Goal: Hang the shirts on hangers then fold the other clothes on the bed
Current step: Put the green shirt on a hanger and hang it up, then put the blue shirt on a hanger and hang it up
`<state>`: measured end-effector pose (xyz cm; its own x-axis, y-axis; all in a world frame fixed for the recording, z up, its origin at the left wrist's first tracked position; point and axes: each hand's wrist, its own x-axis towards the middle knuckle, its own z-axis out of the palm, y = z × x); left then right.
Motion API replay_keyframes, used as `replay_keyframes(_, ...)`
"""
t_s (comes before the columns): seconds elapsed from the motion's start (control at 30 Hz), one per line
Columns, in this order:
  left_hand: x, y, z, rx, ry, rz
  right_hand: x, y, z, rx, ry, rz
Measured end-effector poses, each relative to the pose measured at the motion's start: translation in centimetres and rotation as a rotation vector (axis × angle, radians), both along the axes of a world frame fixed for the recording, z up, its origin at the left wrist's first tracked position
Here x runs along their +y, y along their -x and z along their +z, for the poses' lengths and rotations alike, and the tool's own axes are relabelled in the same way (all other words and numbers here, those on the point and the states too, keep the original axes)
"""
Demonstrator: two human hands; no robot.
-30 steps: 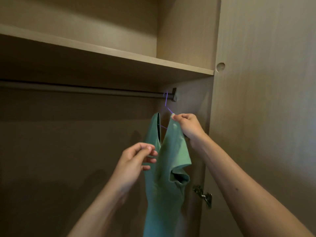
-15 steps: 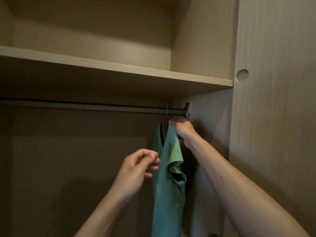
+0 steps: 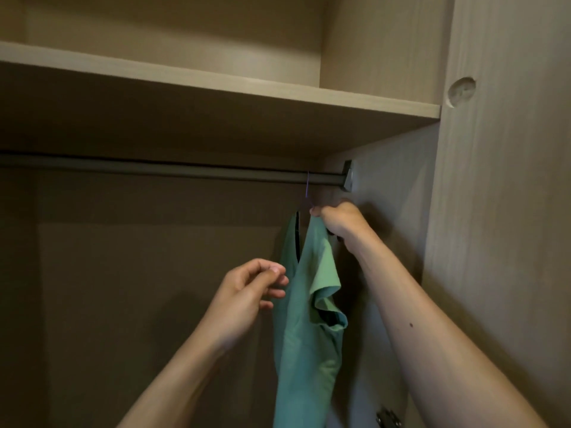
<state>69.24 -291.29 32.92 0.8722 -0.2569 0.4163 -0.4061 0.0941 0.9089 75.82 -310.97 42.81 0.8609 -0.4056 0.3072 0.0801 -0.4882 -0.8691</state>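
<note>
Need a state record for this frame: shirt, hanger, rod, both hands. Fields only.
place: wardrobe, below the shelf
rod: horizontal, ends at the right wall
hanger: thin, purple, hook appears over the rod near its right end
green shirt: hangs down from the hanger
right hand: grips the shirt's shoulder just below the hook
left hand: fingers loosely curled, beside the shirt, no grip visible
step: shirt on rod, not yet let go
</note>
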Motion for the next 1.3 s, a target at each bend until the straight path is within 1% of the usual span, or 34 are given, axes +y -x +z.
replay_keyframes(0.13, 0.2, 0.2, -0.3, -0.008, -0.02, 0.022, 0.4, 1.0, -0.3, -0.007, 0.278, -0.153)
replay_keyframes(0.2, 0.7, 0.4, -0.4, -0.013, -0.006, 0.033, 1.1, 2.2, -0.7, -0.072, 0.374, -0.231)
replay_keyframes(0.3, 2.0, 1.0, -1.0, -0.039, 0.005, 0.074, 3.0, 4.4, -1.6, -0.233, 0.415, -0.251)
replay_keyframes(0.4, 4.2, 2.2, -1.9, -0.057, 0.015, 0.142, 5.8, 5.7, -3.2, -0.347, 0.43, -0.167)
replay_keyframes(0.5, 7.0, 3.7, -3.0, -0.052, 0.046, 0.241, 9.3, 5.8, -5.7, -0.383, 0.389, 0.011)
replay_keyframes(0.67, 12.1, 7.8, -5.5, -0.034, 0.102, 0.426, 15.8, 5.2, -11.0, -0.37, 0.161, 0.412)
replay_keyframes(0.8, 16.5, 13.5, -8.5, 0.019, 0.162, 0.618, 22.1, 6.8, -15.4, -0.338, 0.006, 0.731)
replay_keyframes(0.87, 18.7, 16.7, -9.9, 0.041, 0.165, 0.719, 25.3, 8.3, -17.3, -0.318, -0.051, 0.831)
replay_keyframes(1.03, 24.7, 27.1, -13.3, 0.08, 0.186, 1.021, 35.1, 15.6, -21.2, -0.243, -0.188, 1.121)
replay_keyframes(1.2, 30.7, 37.0, -15.6, 0.085, 0.263, 1.229, 45.2, 24.5, -23.9, -0.142, -0.207, 1.351)
replay_keyframes(1.3, 33.9, 43.6, -16.5, 0.075, 0.285, 1.338, 51.3, 31.5, -25.2, -0.079, -0.249, 1.479)
